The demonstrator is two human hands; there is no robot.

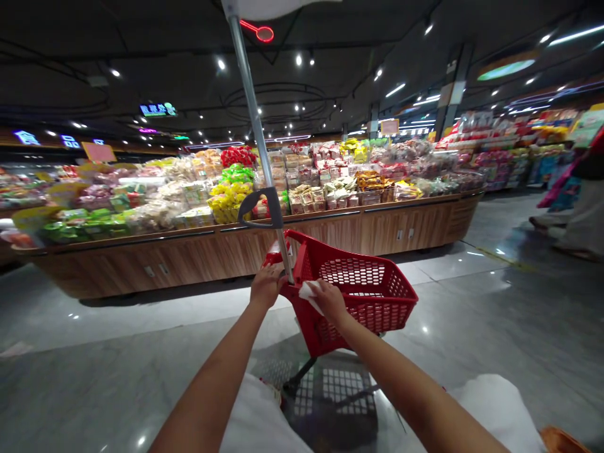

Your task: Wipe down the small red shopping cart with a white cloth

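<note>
A red plastic mesh shopping basket on wheels [352,296] stands just ahead of me, with a tall metal pole [255,119] rising from its front corner. My left hand [267,286] is closed around the top of the basket's red handle at the foot of the pole. My right hand [329,301] pinches a crumpled white tissue [309,297] just above the basket's rim. The tissue is partly hidden by my fingers. A black loop grip [259,207] sits on the pole above my hands.
A long wooden display counter [236,255] piled with bagged snacks and sweets lies ahead, with more shelves of goods [519,151] at the right. A person [585,220] walks at the right edge. The floor is polished grey tile.
</note>
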